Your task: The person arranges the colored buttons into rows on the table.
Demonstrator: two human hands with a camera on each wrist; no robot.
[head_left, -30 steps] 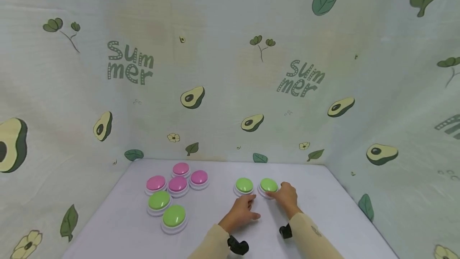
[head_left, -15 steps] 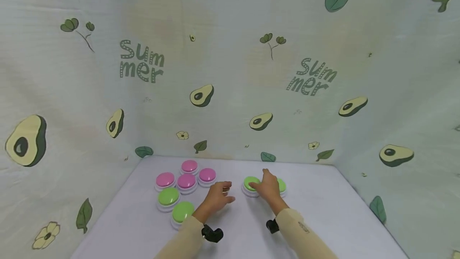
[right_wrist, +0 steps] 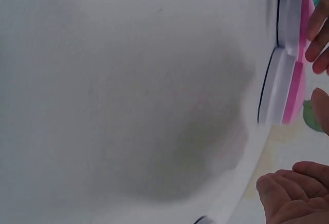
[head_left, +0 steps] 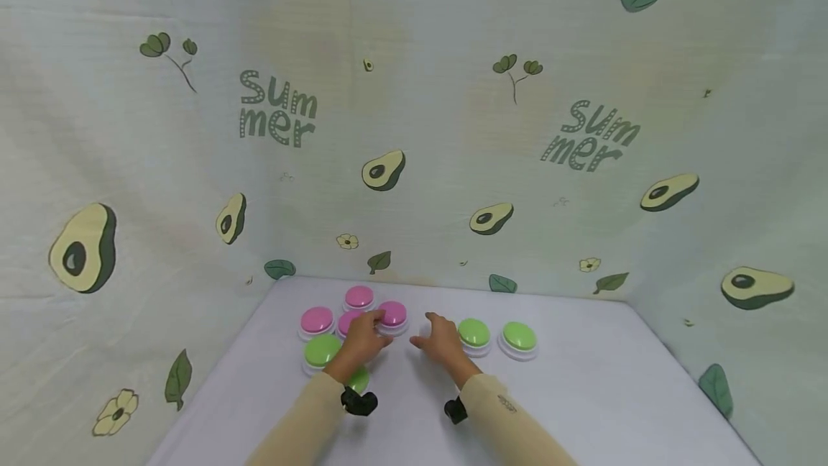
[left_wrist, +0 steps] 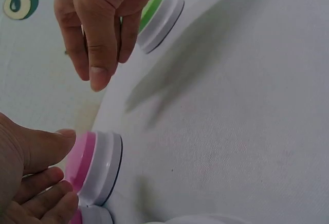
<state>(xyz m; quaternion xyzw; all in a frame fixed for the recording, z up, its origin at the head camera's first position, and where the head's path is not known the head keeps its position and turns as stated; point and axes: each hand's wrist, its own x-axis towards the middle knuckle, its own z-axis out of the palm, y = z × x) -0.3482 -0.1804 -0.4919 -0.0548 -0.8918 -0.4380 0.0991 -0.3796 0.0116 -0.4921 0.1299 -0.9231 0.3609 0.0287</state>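
Note:
Round push buttons with white bases stand on the white table. My left hand [head_left: 361, 342] is over the left group, its fingertips right at the rightmost pink button [head_left: 393, 313]. The left wrist view has its thumb and loosely bent fingers close to the pink top of that button [left_wrist: 84, 162]. Partly hidden behind this hand are another pink button [head_left: 349, 321] and a green button [head_left: 359, 380]. My right hand [head_left: 443, 345] hovers left of two green buttons, overlapping the nearer one [head_left: 475, 334] slightly, with nothing between its spread thumb and fingers.
Two more pink buttons, one at the back [head_left: 359, 297] and one at the left [head_left: 316, 320], belong to the left group, with a green button [head_left: 321, 351] in front. Another green button [head_left: 520, 338] is farthest right. A printed cloth [head_left: 440, 128] encloses the table [head_left: 601, 394].
Both hands have moved left: the right hand away from the green buttons on the right, the left hand to the pink ones. The head view has also shifted, while the buttons keep their layout.

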